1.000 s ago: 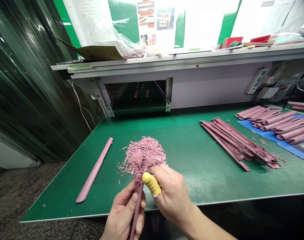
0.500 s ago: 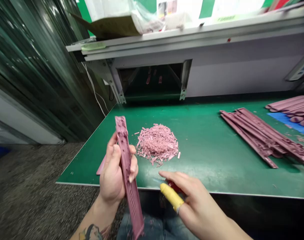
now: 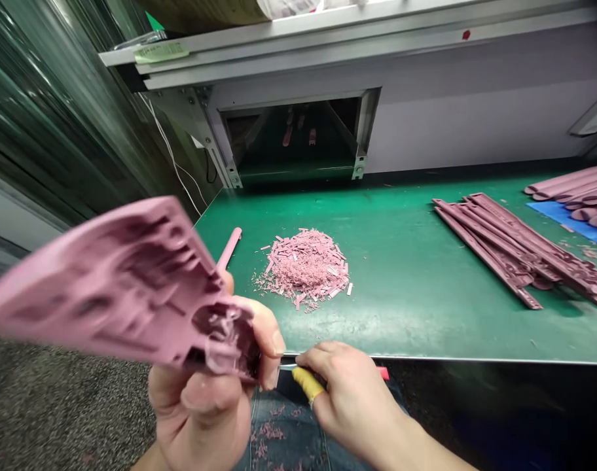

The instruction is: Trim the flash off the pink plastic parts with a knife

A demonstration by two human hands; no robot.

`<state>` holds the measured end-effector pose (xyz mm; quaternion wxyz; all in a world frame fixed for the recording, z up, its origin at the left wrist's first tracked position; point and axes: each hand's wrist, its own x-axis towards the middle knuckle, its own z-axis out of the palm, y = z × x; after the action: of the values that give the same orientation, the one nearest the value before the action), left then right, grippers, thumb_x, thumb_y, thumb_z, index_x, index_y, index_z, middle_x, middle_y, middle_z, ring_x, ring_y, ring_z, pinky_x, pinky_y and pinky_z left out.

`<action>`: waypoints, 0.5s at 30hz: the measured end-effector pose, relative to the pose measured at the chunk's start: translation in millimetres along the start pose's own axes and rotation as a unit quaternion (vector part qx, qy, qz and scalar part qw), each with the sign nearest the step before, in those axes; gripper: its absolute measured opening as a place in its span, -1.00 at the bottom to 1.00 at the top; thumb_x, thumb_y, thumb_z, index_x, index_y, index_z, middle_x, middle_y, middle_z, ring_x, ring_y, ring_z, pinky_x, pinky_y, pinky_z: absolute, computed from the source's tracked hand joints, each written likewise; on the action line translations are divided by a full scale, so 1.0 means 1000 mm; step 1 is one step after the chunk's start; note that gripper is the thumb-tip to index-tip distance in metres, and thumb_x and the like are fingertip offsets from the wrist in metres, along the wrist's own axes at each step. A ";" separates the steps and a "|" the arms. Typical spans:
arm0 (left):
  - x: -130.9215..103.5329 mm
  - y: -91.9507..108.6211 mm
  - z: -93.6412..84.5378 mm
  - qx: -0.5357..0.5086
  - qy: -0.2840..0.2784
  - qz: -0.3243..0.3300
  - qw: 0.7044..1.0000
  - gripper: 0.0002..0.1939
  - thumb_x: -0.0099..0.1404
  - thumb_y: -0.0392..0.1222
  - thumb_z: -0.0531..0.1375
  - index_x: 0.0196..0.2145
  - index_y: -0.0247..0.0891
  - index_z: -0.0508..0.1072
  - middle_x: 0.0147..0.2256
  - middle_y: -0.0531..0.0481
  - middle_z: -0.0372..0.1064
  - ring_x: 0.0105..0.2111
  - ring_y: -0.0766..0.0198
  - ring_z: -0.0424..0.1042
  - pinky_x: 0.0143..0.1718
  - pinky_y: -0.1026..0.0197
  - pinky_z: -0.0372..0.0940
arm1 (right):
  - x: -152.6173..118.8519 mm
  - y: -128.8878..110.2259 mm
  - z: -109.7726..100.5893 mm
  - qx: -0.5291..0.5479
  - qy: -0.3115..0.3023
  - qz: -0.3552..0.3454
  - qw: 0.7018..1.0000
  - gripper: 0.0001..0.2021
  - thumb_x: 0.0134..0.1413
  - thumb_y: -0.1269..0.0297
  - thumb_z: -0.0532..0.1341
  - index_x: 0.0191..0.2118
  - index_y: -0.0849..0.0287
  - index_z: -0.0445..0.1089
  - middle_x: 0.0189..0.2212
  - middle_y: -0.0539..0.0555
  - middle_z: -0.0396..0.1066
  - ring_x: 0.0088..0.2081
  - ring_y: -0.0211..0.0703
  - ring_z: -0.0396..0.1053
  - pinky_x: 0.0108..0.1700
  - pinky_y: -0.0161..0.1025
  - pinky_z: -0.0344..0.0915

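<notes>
My left hand [image 3: 205, 412] is closed round a long pink moulded plastic part [image 3: 112, 288], its hollow, ribbed inside turned towards me and its wide end at the left, blurred. Curly shavings sit in a recess near my fingers. My right hand [image 3: 352, 386], with a yellow finger cot [image 3: 308, 384] on the thumb, grips a thin-bladed knife [image 3: 287, 367]. The knife's red handle end [image 3: 383, 373] sticks out behind the hand. Its blade points left, close to the left fingertips; whether it touches the part I cannot tell.
On the green table [image 3: 401, 314] lies a heap of pink scraps [image 3: 308, 268], with a slim pink piece [image 3: 230, 247] to its left. Several long pink parts [image 3: 519, 248] are stacked at the right, near pink pieces on a blue sheet [image 3: 573, 216]. Behind is a conveyor opening [image 3: 298, 171].
My left hand has swung the pink part from upright to lying leftwards, its inside now facing me. My right hand has moved left with the knife, towards the left hand. The view has tilted down.
</notes>
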<state>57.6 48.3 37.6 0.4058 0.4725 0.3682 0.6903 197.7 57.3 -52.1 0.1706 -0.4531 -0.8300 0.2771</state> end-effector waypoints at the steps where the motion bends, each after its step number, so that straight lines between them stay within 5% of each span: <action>1: 0.000 0.001 -0.002 -0.001 -0.006 -0.006 1.000 -0.66 0.07 0.21 0.26 -0.17 0.24 0.47 -0.53 0.12 0.40 -0.71 0.32 0.24 -0.64 0.20 0.17 | 0.000 0.001 -0.001 -0.006 0.005 0.004 1.000 -0.82 0.15 0.38 0.11 -0.29 0.09 0.47 -0.43 0.06 0.45 -0.35 -0.09 0.39 -0.31 -0.24 0.19; 5: 0.008 0.009 -0.009 -0.020 0.006 0.007 1.000 -0.68 0.07 0.20 0.26 -0.19 0.24 0.44 -0.55 0.17 0.40 -0.72 0.33 0.20 -0.66 0.20 0.14 | -0.004 0.010 -0.007 0.059 0.026 -0.022 0.998 -0.80 0.16 0.42 0.08 -0.23 0.10 0.44 -0.40 0.04 0.44 -0.35 -0.12 0.37 -0.29 -0.23 0.21; 10: 0.034 0.012 -0.020 -0.109 0.072 0.071 0.989 -0.75 0.37 0.07 0.01 -0.08 0.11 0.39 -0.46 0.18 0.39 -0.71 0.41 0.16 -0.73 0.26 0.05 | -0.007 0.011 -0.008 0.237 0.120 -0.024 0.964 -0.86 0.15 0.39 0.13 -0.17 0.12 0.36 -0.39 0.00 0.44 -0.40 -0.23 0.35 -0.34 -0.33 0.27; 13: 0.046 0.003 -0.030 -0.147 0.153 0.033 0.977 -0.73 0.40 0.04 -0.02 -0.16 0.04 0.44 -0.44 0.22 0.38 -0.63 0.49 0.19 -0.67 0.40 0.15 | -0.003 0.001 0.006 0.282 0.142 -0.134 0.939 -0.73 0.08 0.15 0.26 -0.12 0.14 0.40 -0.26 0.10 0.50 -0.28 -0.16 0.44 -0.23 -0.30 0.35; 15: 0.047 -0.010 -0.044 -0.084 0.149 -0.020 0.985 -0.71 0.40 0.09 -0.05 -0.18 0.12 0.45 -0.37 0.34 0.43 -0.49 0.51 0.32 -0.50 0.46 0.27 | 0.001 -0.001 0.012 0.302 0.140 -0.180 0.925 -0.74 0.11 0.09 0.22 -0.20 0.16 0.43 -0.26 0.13 0.53 -0.27 -0.16 0.47 -0.22 -0.31 0.37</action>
<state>7.5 89.6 32.9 0.3984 0.3207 0.3745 0.7734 190.3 54.8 -60.9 0.4612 -0.2575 -0.7419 0.4131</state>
